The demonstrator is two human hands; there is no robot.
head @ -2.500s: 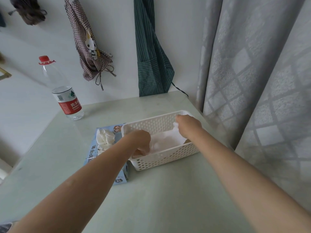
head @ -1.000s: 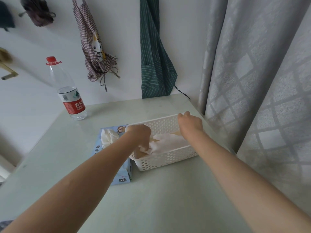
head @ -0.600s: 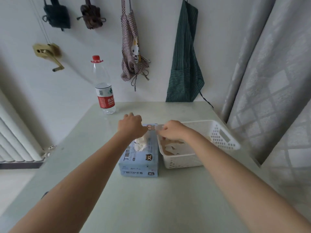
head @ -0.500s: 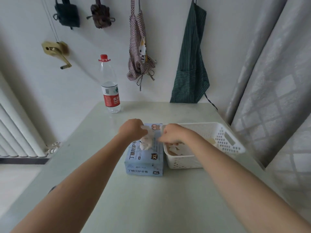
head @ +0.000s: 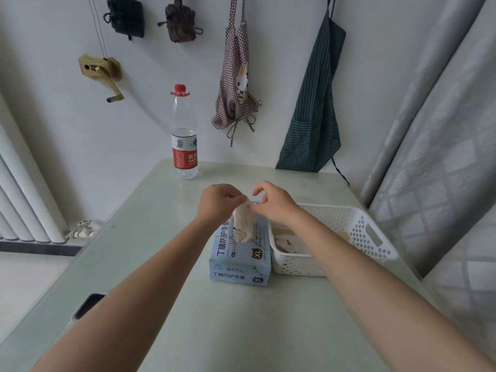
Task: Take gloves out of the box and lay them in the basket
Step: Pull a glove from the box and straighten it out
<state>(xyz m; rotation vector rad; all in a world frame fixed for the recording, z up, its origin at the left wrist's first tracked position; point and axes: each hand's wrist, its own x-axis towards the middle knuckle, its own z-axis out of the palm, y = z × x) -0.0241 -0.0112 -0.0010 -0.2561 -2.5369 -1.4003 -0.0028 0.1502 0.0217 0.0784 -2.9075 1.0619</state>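
Both hands pinch one crumpled whitish glove (head: 243, 224) above the box (head: 240, 257).

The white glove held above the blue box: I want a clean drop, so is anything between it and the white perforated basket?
Nothing visible blocks it. The white glove hangs from the left hand and right hand over the blue glove box; the white perforated plastic basket sits directly right of the box, open-topped.

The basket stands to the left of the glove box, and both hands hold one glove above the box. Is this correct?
Not quite. In the head view the basket stands to the right of the glove box. The left hand and right hand do hold one glove above it.
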